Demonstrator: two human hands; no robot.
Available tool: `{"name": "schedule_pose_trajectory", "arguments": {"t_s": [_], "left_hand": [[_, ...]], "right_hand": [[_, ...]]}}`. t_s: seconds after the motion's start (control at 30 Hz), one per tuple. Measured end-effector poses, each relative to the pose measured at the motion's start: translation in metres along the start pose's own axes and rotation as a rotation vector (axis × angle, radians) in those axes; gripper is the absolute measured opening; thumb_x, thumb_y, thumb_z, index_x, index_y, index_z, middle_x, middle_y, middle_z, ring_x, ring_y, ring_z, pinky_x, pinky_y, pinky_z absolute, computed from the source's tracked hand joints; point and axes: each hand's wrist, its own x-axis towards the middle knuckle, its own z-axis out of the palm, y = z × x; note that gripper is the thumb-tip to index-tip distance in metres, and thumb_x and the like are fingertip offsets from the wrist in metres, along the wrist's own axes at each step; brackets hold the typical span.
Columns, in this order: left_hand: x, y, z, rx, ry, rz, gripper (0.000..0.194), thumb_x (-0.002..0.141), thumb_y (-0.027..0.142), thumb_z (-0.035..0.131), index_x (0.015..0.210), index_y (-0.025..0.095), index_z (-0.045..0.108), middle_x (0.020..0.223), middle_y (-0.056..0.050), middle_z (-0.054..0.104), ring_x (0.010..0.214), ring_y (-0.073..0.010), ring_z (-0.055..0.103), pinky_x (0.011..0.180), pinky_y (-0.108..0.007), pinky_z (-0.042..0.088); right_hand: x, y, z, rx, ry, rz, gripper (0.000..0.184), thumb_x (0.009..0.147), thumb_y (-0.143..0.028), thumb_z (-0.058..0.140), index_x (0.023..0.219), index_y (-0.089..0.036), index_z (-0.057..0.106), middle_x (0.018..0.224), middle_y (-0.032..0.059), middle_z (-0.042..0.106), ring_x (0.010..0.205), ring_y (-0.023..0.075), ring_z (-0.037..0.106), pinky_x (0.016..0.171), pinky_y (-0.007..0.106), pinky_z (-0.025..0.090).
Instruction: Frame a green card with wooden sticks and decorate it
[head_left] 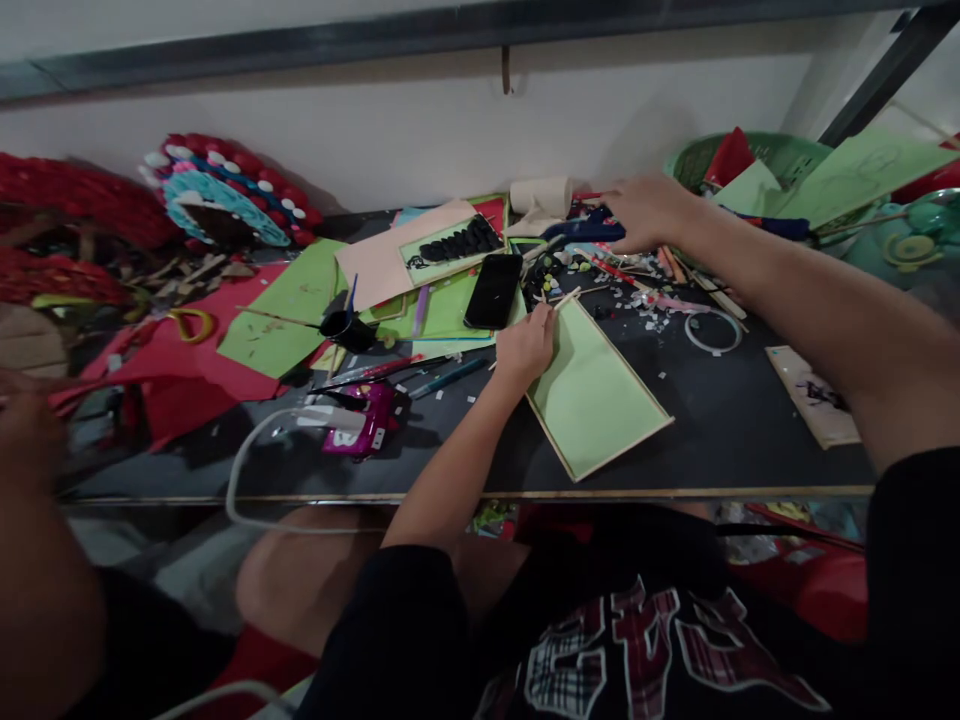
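Note:
My left hand (527, 345) is closed at the top of a light green sheet edged with thin wooden sticks (604, 390), pinching a thin wooden stick (568, 297) there. The sheet lies slanted on the dark table. Stretched out to the far side, my right hand (646, 212) curls its fingers over the handles of a blue-handled tool (581, 230); its jaws lie among clutter, so I cannot tell pliers from scissors. A black phone (493, 290) rests just beyond my left hand.
A white paper roll (540, 198) and a green basket (682, 160) stand at the back. Scraps and beads surround a clear ring (712, 331). Left are a black cup (347, 330), a purple glue gun (364, 420) with its cord, red paper (202, 385), and another person's hand (26, 425).

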Motion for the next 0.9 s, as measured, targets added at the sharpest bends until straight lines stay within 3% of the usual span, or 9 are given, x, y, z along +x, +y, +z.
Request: {"name": "schedule_pose_trajectory", "arguments": {"t_s": [0.07, 0.17, 0.23, 0.33, 0.57, 0.77, 0.9], "left_hand": [[0.000, -0.004, 0.002, -0.053, 0.046, 0.007, 0.033, 0.107, 0.041, 0.037, 0.111, 0.019, 0.063, 0.091, -0.011, 0.075, 0.073, -0.0204, 0.069, 0.060, -0.027, 0.036], [0.000, -0.007, 0.003, -0.163, 0.103, 0.029, 0.042, 0.108, 0.045, 0.030, 0.106, 0.019, 0.062, 0.089, -0.010, 0.073, 0.075, -0.0215, 0.069, 0.065, -0.028, 0.040], [-0.001, -0.006, 0.003, -0.275, 0.144, 0.048, 0.047, 0.108, 0.051, 0.027, 0.105, 0.019, 0.062, 0.087, -0.009, 0.072, 0.077, -0.0222, 0.069, 0.069, -0.029, 0.043], [-0.003, -0.004, 0.003, -0.437, 0.174, 0.064, 0.051, 0.105, 0.061, 0.030, 0.105, 0.021, 0.062, 0.084, -0.007, 0.070, 0.081, -0.0226, 0.070, 0.073, -0.029, 0.046], [-0.002, -0.005, 0.005, -0.507, 0.168, 0.098, 0.057, 0.101, 0.068, 0.033, 0.101, 0.021, 0.065, 0.081, -0.005, 0.069, 0.081, -0.0226, 0.071, 0.076, -0.029, 0.050], [-0.001, -0.006, 0.003, -0.518, 0.137, 0.079, 0.052, 0.102, 0.064, 0.037, 0.102, 0.020, 0.065, 0.083, -0.006, 0.069, 0.085, -0.0240, 0.071, 0.079, -0.030, 0.050], [0.000, -0.005, 0.004, -0.523, 0.130, 0.051, 0.046, 0.103, 0.060, 0.041, 0.100, 0.021, 0.065, 0.079, -0.005, 0.068, 0.081, -0.0236, 0.070, 0.077, -0.030, 0.048]], "right_hand": [[-0.033, -0.012, -0.004, -0.104, -0.176, -0.017, 0.047, 0.058, -0.021, 0.084, 0.101, -0.024, 0.067, 0.108, 0.0099, 0.075, 0.118, 0.0399, 0.064, 0.107, 0.054, 0.052], [-0.096, -0.029, -0.003, -0.173, -0.130, -0.039, 0.055, 0.067, -0.027, 0.073, 0.121, -0.020, 0.064, 0.122, 0.0130, 0.071, 0.118, 0.0397, 0.064, 0.107, 0.057, 0.049], [-0.132, -0.039, 0.001, -0.188, -0.097, -0.043, 0.061, 0.067, -0.031, 0.072, 0.125, -0.019, 0.062, 0.131, 0.0142, 0.067, 0.123, 0.0396, 0.061, 0.109, 0.056, 0.047], [-0.165, -0.053, 0.011, -0.179, -0.087, -0.063, 0.068, 0.064, -0.033, 0.071, 0.130, -0.015, 0.059, 0.137, 0.0183, 0.063, 0.127, 0.0393, 0.058, 0.111, 0.054, 0.045], [-0.175, -0.070, 0.029, -0.167, -0.034, -0.043, 0.061, 0.069, -0.045, 0.068, 0.124, -0.019, 0.062, 0.128, 0.0167, 0.068, 0.117, 0.0373, 0.063, 0.105, 0.051, 0.048], [-0.178, -0.072, 0.031, -0.252, 0.004, 0.045, 0.048, 0.071, -0.046, 0.069, 0.110, -0.019, 0.070, 0.108, 0.0134, 0.076, 0.101, 0.0372, 0.070, 0.095, 0.049, 0.053], [-0.178, -0.073, 0.035, -0.291, 0.018, 0.077, 0.040, 0.076, -0.041, 0.065, 0.109, -0.020, 0.073, 0.108, 0.0106, 0.077, 0.103, 0.0361, 0.070, 0.096, 0.049, 0.053]]}}
